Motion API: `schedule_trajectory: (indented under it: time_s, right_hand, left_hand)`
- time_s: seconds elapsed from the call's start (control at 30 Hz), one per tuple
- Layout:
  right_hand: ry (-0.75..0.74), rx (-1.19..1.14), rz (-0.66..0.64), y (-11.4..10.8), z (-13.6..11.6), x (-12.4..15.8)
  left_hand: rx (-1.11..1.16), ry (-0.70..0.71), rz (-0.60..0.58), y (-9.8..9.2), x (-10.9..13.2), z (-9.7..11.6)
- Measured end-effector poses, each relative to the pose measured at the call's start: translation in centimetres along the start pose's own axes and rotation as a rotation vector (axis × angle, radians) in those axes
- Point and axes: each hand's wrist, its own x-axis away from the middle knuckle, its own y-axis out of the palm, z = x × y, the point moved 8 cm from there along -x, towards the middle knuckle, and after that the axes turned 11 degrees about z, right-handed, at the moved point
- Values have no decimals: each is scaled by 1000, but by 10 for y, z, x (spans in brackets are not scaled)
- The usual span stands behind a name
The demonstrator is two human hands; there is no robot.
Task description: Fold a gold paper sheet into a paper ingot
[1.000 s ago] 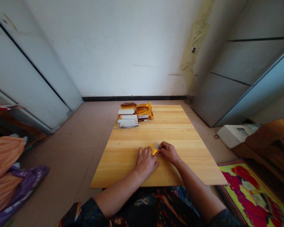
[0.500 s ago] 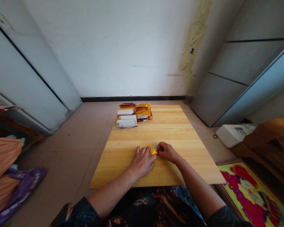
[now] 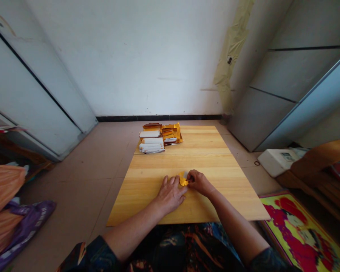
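A small piece of gold foil paper, with a white-grey patch at its far edge, lies on the wooden table between my hands. My left hand rests flat on the tabletop with its fingers stretched out, the fingertips at the left edge of the foil paper. On the other side, my right hand is closed, its thumb and fingers pinching the paper's right edge. The pinched part is hidden by the fingers.
At the far left of the table stand stacks of white folded papers and gold foil papers. A white box is on the right, near a colourful mat. Orange and purple bags lie at left.
The gold foil paper has shifted slightly in shape between my fingers. My right hand has moved a touch left; my left hand stays almost still.
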Motion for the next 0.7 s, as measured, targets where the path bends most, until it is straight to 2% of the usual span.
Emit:
schedule_trajectory:
  time_s: [0.37,0.7]
  right_hand:
    - [8,80,-2,-13,-6,-1]
    - [-3,118,8,-9,-5,-3]
  left_hand:
    - [-3,1,5,-2,0,2]
    - [12,-9,4,-1,0,1]
